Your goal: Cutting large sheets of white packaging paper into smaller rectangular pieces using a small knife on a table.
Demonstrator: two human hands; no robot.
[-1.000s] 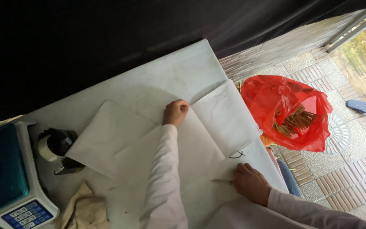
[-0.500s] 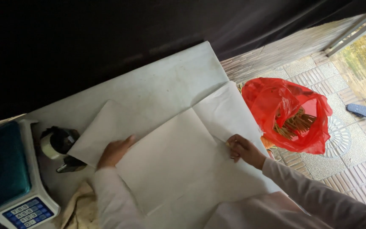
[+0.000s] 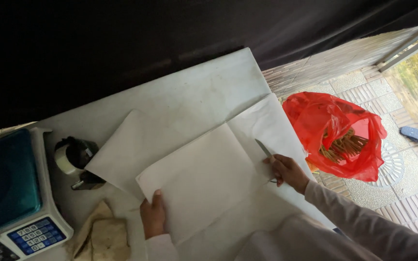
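We see a large white sheet of paper (image 3: 204,179) folded over on itself and lying on the white table (image 3: 194,92), its upper flap covering a second layer that juts out toward the far left and far right corners. Our left hand (image 3: 153,217) pinches the near left edge of the top flap, thumb on top and fingers tucked beneath. Our right hand (image 3: 289,171) is closed around the handle of a pair of scissors (image 3: 265,150), whose slim blades point up and away along the right edge of the flap, right at the crease; we cannot tell whether the blades are parted. Left of the paper stands a black tape dispenser (image 3: 76,157) with a pale roll, and beyond it, at the table's left end, a weighing scale (image 3: 10,193) with a dark platform and a blue keypad. Some crumpled tan paper (image 3: 97,237) lies at the near edge, just beside the left hand. Off the table to the right, on the tiled floor (image 3: 388,96), sits a red plastic bag (image 3: 335,135) holding brown sticks, and a blue slipper (image 3: 416,135) lies farther right.
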